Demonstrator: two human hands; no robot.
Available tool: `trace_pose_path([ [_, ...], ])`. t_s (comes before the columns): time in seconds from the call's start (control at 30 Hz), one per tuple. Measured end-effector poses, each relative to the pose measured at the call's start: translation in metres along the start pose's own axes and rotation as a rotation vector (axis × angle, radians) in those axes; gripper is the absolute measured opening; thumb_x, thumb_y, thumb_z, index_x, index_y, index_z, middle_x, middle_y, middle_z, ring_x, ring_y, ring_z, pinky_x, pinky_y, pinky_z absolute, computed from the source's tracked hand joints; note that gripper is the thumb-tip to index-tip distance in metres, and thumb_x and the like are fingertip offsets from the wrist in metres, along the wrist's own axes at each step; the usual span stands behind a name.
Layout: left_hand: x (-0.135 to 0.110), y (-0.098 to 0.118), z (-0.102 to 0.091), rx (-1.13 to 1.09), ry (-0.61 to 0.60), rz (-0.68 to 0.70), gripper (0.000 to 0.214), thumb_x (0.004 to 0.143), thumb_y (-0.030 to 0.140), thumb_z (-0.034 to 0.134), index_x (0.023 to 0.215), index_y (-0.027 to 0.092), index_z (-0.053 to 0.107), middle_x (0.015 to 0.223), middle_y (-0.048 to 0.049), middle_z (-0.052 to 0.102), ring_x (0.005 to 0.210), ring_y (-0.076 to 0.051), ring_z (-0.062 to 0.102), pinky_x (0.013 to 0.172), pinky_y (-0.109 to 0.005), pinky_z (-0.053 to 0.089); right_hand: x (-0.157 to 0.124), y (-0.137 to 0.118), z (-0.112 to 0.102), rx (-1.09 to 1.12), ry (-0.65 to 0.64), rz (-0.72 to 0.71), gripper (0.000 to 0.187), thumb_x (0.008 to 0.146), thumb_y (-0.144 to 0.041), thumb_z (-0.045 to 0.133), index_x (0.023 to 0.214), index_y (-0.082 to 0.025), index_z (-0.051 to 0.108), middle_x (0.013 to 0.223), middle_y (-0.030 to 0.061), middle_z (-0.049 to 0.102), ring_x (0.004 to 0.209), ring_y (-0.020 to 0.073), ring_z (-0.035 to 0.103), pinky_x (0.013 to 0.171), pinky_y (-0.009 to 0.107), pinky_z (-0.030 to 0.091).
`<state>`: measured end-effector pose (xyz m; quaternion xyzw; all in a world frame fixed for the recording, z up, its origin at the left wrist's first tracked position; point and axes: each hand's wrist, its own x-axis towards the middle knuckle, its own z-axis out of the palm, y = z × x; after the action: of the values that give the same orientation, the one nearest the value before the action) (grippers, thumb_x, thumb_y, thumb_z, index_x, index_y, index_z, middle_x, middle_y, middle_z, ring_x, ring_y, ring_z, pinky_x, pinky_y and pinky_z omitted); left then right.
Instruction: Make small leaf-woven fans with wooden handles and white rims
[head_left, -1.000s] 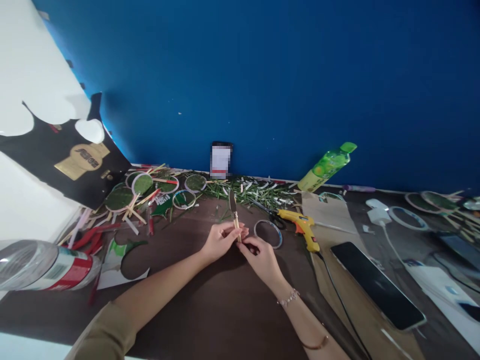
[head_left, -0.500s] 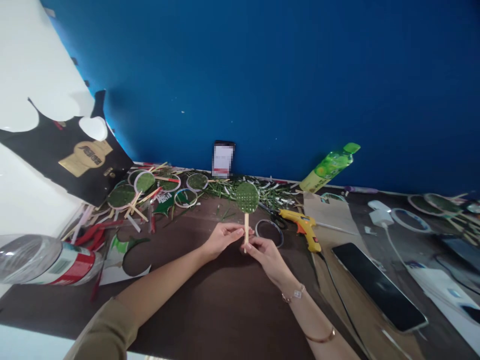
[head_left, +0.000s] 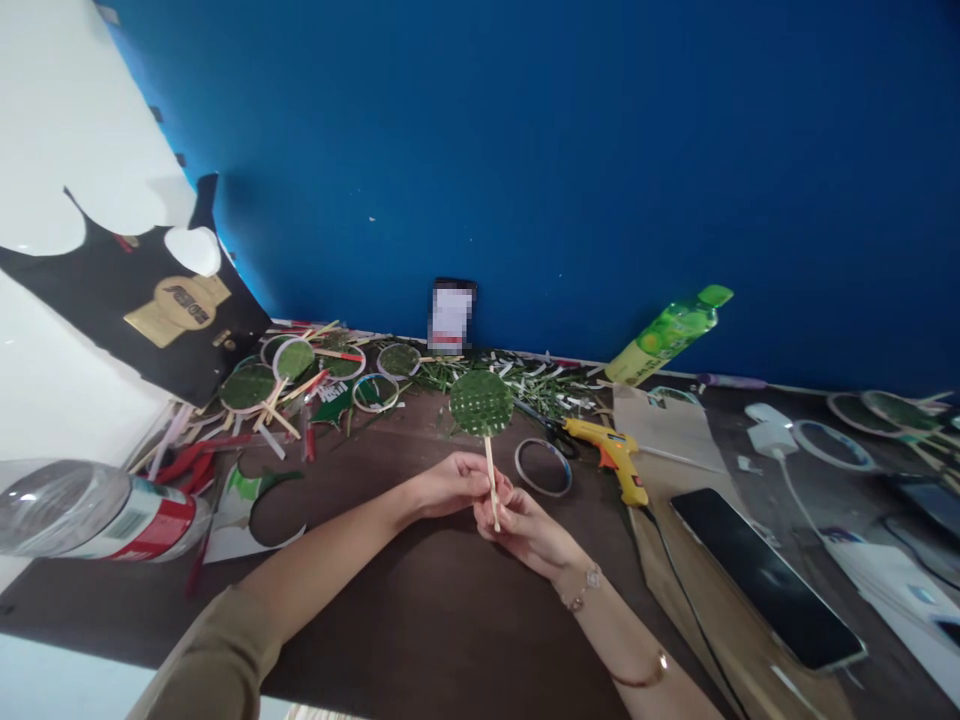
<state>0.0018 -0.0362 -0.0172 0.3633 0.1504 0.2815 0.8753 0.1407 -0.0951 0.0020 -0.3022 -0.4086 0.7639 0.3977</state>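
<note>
A small round fan (head_left: 481, 403), woven in green strips on a thin wooden stick handle, stands nearly upright over the middle of the dark table. My left hand (head_left: 459, 483) pinches the handle from the left. From the right, my right hand (head_left: 523, 525) grips the same stick lower down. Both sets of fingers meet around the handle, which partly hides the fingertips. Just right of the hands lies a ring of tape or cardboard (head_left: 543, 467). The yellow glue gun (head_left: 611, 455) rests farther right.
Several green round fans (head_left: 249, 386) and sticks pile up at the back left. Green strip scraps (head_left: 540, 385) line the wall. A large plastic bottle (head_left: 97, 512) lies left; a green drink bottle (head_left: 667, 338) leans back right. A phone (head_left: 766, 575) lies on the right.
The fan has turned and tilted slightly, its disc shifting left and looking larger while the stick shows narrower. Both hands have moved closer together around the handle.
</note>
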Motion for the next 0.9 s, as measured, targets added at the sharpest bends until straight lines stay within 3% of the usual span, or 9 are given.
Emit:
trace_pose_path([
  [0.17,-0.001,0.002,0.001,0.019,0.001,-0.02,0.041,0.05,0.041,0.081,0.073,0.01,0.067,0.066,-0.005,0.065,0.052,-0.011,0.059,0.054,-0.023,0.046,-0.002,-0.002,0.002,-0.009,0.038,0.045,0.033,0.063,-0.045,0.071,0.062,-0.015,0.059,0.063,0.0,0.049,0.053,0.0063,0.031,0.048,0.021,0.026],
  [0.3,0.0,0.006,0.004,-0.025,0.021,0.036,0.036,0.052,0.039,0.08,0.068,0.01,0.065,0.067,-0.0041,0.065,0.048,-0.01,0.058,0.047,-0.022,0.044,-0.005,-0.002,-0.001,-0.17,0.177,0.044,0.034,0.073,-0.047,0.061,0.071,-0.013,0.063,0.057,-0.0004,0.048,0.045,0.0056,0.03,0.038,0.019,0.018],
  [0.43,0.001,0.009,0.005,-0.05,0.202,0.122,0.031,0.054,0.03,0.08,0.073,0.01,0.064,0.068,-0.0042,0.066,0.068,-0.016,0.065,0.065,-0.027,0.05,-0.008,-0.002,-0.002,-0.577,0.43,-0.202,0.032,0.078,-0.044,0.056,0.067,-0.015,0.06,0.053,-0.0018,0.046,0.045,0.0073,0.036,0.041,0.021,0.028],
  [0.6,0.001,0.008,0.004,0.013,0.299,0.115,0.034,0.055,0.029,0.08,0.078,0.009,0.065,0.07,-0.0065,0.068,0.066,-0.018,0.066,0.063,-0.028,0.052,-0.01,-0.005,-0.001,-0.927,0.572,-0.494,0.022,0.083,-0.034,0.05,0.069,-0.018,0.056,0.07,0.0041,0.057,0.06,0.013,0.05,0.053,0.024,0.038],
  [0.77,-0.002,0.009,0.003,0.052,0.184,-0.013,0.031,0.053,0.027,0.081,0.074,0.008,0.066,0.066,-0.0073,0.068,0.059,-0.018,0.066,0.055,-0.026,0.052,-0.011,-0.009,-0.003,-0.882,0.777,-0.611,0.018,0.084,-0.034,0.047,0.079,-0.019,0.056,0.076,0.005,0.056,0.067,0.0148,0.051,0.059,0.026,0.041],
  [0.9,-0.006,0.012,0.001,0.072,0.003,-0.209,0.03,0.05,0.024,0.082,0.072,0.008,0.068,0.064,-0.008,0.069,0.054,-0.019,0.066,0.049,-0.026,0.053,-0.011,-0.013,-0.014,-0.592,0.867,-0.566,0.025,0.081,-0.04,0.052,0.093,-0.019,0.054,0.067,-0.0001,0.048,0.058,0.012,0.045,0.052,0.024,0.038],
])
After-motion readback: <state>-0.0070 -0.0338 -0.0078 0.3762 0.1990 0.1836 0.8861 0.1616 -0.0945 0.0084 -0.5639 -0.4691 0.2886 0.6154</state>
